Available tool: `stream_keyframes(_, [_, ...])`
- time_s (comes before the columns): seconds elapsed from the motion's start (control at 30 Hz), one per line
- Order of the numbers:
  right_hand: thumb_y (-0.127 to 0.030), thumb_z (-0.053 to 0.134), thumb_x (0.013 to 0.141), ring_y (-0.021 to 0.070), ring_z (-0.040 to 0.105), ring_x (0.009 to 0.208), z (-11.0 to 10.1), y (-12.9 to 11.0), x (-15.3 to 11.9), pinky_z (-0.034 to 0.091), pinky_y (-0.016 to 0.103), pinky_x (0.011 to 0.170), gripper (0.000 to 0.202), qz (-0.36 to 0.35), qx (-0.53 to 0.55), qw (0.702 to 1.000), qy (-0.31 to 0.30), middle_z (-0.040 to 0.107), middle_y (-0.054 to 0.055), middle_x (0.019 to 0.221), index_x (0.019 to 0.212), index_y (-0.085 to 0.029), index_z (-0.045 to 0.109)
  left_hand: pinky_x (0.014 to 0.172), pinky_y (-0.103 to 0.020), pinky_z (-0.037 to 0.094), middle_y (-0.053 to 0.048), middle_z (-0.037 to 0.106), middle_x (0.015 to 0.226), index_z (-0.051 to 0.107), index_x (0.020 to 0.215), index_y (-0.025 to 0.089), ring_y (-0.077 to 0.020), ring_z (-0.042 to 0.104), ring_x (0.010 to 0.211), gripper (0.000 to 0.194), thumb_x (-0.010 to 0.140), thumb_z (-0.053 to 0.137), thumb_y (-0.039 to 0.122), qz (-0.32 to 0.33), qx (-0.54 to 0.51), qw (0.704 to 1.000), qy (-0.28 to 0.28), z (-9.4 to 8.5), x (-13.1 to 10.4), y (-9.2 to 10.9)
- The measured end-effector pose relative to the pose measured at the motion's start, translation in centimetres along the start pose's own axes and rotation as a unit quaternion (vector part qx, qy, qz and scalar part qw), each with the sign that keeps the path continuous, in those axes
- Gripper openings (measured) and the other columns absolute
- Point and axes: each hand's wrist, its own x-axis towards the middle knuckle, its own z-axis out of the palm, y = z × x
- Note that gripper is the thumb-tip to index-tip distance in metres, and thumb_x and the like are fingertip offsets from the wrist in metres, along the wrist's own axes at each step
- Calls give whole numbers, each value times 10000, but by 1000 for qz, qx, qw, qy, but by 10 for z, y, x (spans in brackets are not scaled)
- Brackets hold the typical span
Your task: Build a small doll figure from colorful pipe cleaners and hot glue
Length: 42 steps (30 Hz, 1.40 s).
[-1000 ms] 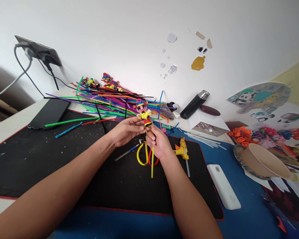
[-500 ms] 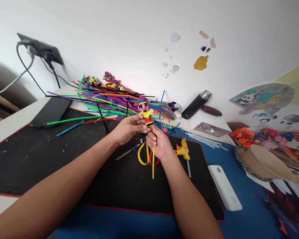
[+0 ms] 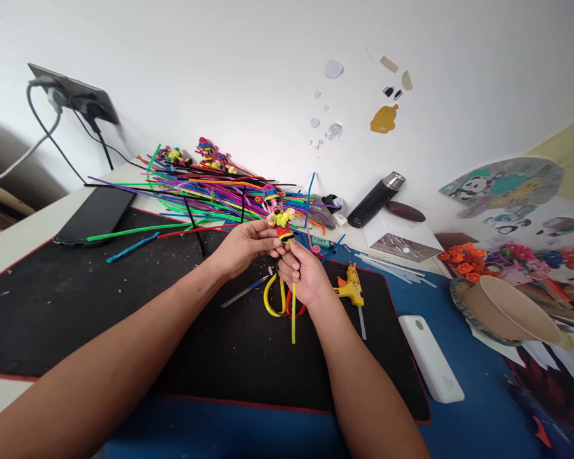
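Note:
A small pipe-cleaner doll with a blue and red hat, yellow top and red lower part stands upright between my hands. My left hand pinches its side between thumb and fingers. From below, my right hand grips its base with curled fingers. A yellow pipe cleaner hangs down from under my right hand; its upper end is hidden by the fingers. Behind and below the hands lie scissors with yellow and red handles on the black mat.
A heap of coloured pipe cleaners lies at the back, with more dolls behind. A pen is left of the scissors. Rightward are a yellow glue gun, a white power bank, a black flask and a bowl.
The view has shifted very slightly. Both hands keep their hold on the doll, with almost no movement.

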Motion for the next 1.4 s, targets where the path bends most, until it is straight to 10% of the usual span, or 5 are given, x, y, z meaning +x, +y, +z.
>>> stream_keyframes(0.63, [-583, 889, 835, 46, 293, 389, 7, 0, -2, 196, 200, 409, 474, -122, -91, 987, 50, 381, -122, 490, 773, -216, 596, 638, -239, 536, -58, 741, 866, 782, 960, 136, -160, 687, 763, 427, 721, 1016, 402, -82, -98, 992, 10, 2, -4, 2])
stream_keyframes(1.4, [-599, 862, 839, 54, 338, 394, 13, -1, -6, 190, 219, 412, 456, -121, -124, 984, 38, 417, -98, 511, 757, -208, 642, 576, -188, 553, -66, 748, 820, 803, 961, 92, -112, 649, 633, 285, 740, 952, 191, -106, -114, 987, 45, 0, -2, 1])
